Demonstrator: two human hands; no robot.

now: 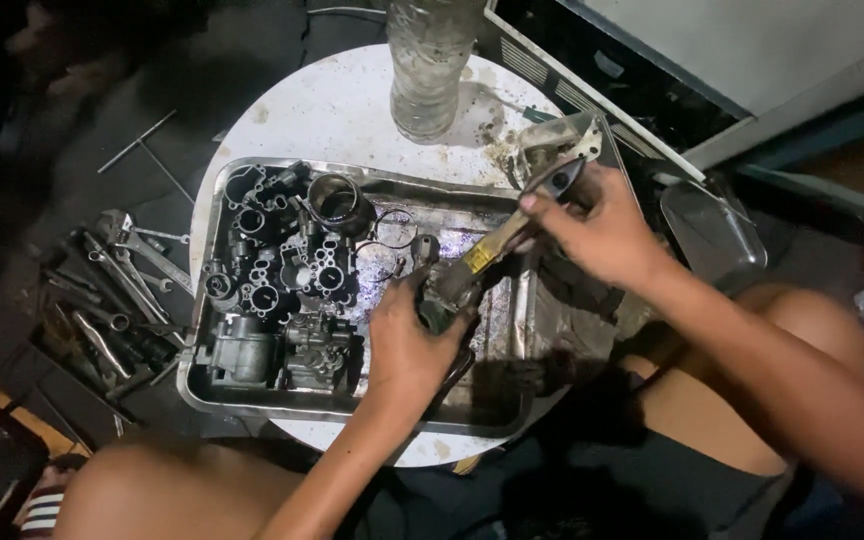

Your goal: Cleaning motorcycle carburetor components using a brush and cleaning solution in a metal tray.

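Wrenches [117, 290] lie scattered on the dark floor at far left. Next comes the metal tray [352, 408] on my round white tabletop [332, 110], its left half packed with dark carburetor bodies [277, 290]. My left hand [407, 345] has its grip closed around a small greasy metal part [444, 290] over the tray's middle. My right hand [602, 230] grips a yellow-handled tool [497, 245] tight, tip against that part. A clear plastic bottle [430, 60] stands behind.
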